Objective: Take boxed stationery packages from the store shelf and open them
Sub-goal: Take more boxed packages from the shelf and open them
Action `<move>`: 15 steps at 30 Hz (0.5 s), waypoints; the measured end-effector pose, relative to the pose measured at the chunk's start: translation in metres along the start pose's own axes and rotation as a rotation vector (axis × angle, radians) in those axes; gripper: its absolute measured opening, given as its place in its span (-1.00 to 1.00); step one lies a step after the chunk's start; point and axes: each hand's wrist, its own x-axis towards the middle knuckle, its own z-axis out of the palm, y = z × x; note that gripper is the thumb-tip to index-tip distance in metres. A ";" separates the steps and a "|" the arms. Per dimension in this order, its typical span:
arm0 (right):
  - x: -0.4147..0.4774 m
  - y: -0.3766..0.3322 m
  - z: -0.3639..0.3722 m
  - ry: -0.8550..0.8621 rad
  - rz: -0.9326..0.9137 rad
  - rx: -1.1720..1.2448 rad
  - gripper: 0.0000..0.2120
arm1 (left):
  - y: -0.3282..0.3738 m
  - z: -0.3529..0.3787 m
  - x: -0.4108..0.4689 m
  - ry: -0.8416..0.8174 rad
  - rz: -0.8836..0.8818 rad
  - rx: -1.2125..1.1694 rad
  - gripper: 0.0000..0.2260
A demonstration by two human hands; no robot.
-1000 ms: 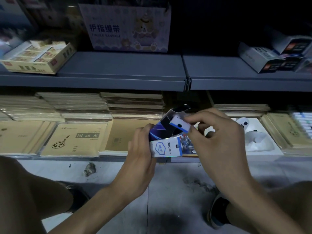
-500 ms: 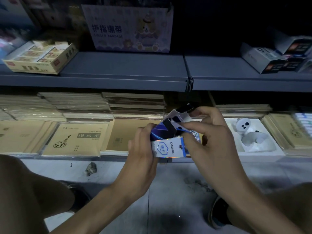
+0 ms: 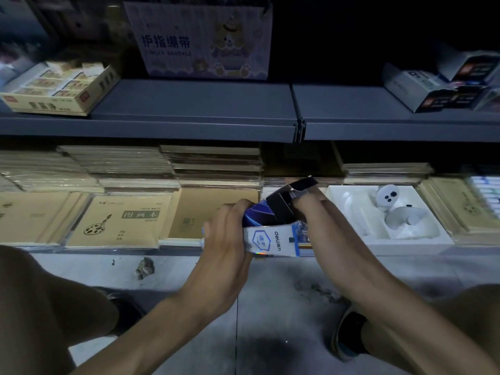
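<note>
The right hand (image 3: 322,220), which a second ago pinched the dark end flap (image 3: 303,185), now curls its fingers into the opened end of the small blue-and-white cardboard box (image 3: 270,240), which the left hand (image 3: 230,239) grips in the air before the grey metal store shelf (image 3: 189,109), so the opening seems nearly done.

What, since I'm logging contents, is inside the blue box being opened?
The blue box has its top flap open, showing only dark interior. The right hand has fingers over the opening; contents cannot be seen.
</note>
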 end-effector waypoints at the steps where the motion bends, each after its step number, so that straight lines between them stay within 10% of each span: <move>1: 0.000 -0.001 -0.002 -0.010 0.042 0.023 -0.68 | 0.000 0.001 0.000 -0.003 -0.002 -0.003 -0.44; 5: -0.001 -0.005 -0.010 -0.027 0.089 0.059 -0.72 | -0.003 0.000 0.000 -0.018 0.016 -0.026 -0.44; 15: 0.003 0.006 -0.020 0.480 -0.515 -0.152 -0.87 | -0.013 0.001 0.002 -0.006 -0.113 -0.288 -0.60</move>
